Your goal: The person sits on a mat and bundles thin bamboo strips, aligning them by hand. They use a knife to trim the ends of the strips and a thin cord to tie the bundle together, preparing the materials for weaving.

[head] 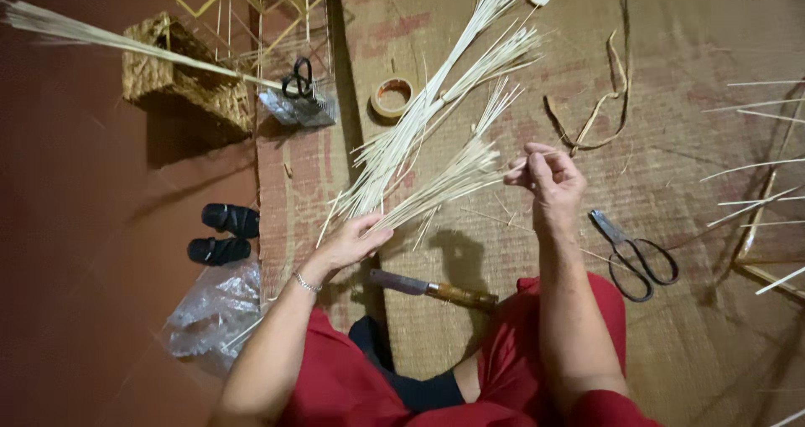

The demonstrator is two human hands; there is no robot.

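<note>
So we've got bare mat point(671, 343) free beyond the scissors point(635, 255). Our left hand point(354, 241) clasps the pale reeds point(419, 155); our right hand point(545, 175) pinches one strand.

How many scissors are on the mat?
2. One big pair of scissors lies on the woven mat beside the right hand. A smaller black pair sits at the mat's far left edge, near the tape roll. More may be hidden.

You get warm, dim indoor light from above and to the right: the square woven straw basket point(180, 79) throws a hard dark shadow leftward over the reddish floor point(75, 251). Wide-angle bending curves the edges. The clear crumpled plastic bag point(210, 310) glares softly; focus stays fairly sharp.
</note>
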